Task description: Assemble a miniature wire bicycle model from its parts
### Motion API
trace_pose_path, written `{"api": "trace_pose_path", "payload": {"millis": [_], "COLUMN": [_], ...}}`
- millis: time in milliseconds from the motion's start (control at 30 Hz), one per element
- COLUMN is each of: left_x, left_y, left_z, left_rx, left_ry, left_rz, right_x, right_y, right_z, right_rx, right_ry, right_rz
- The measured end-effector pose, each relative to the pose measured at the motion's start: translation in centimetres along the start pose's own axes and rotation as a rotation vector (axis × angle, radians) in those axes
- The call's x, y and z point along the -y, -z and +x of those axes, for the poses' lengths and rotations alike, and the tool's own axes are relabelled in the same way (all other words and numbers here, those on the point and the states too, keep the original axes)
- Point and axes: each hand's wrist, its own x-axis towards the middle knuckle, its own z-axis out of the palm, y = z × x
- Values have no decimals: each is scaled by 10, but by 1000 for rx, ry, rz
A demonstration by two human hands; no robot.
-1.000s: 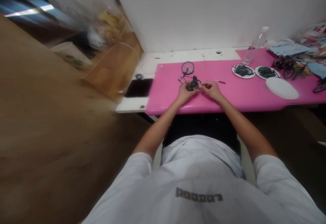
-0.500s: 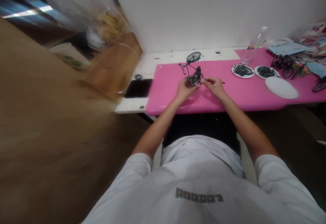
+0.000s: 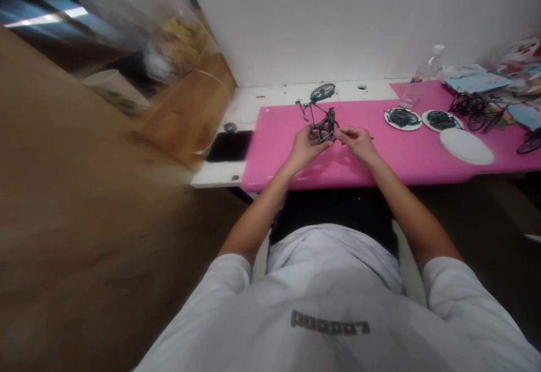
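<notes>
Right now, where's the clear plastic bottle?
In the head view, the clear bottle stands toward the right, near the wall, just behind the plate of dark parts nearer the hands.

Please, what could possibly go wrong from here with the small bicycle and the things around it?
The small dark model bicycle might bend where the left hand and right hand pinch its thin parts. The clear plastic bottle with a white cap, if bumped, could fall onto the nearby round white plate of dark parts.

I count two hands, one small bicycle, two loaded plates, one clear bottle, one cup.
</notes>
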Motion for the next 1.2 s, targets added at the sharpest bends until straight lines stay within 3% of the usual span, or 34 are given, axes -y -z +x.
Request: {"api": "trace_pose_path", "payload": {"millis": [400,667,867,1033,1200], "left_x": [-18,-22,-22,-24,-30], "left_y": [4,-7,-15,-21,-18], "left_z": [-4,-9,-14,-16,-14], "left_rx": [63,-32,-121,-138,-60], "left_ry": [32,-33,-84,-41,-37], "left_rz": [49,108,190,75,-1], "right_x": [10,8,9,15,20], "right_y": [-3,-12,-14,-13,-10], "right_z": [-4,-8,-9,-11,-10], "right_rx": [-10,-134,-117,-74,-64], "right_ry": [80,154,154,126,146], "right_rz": [-62,-123,-55,-47,-49]}}
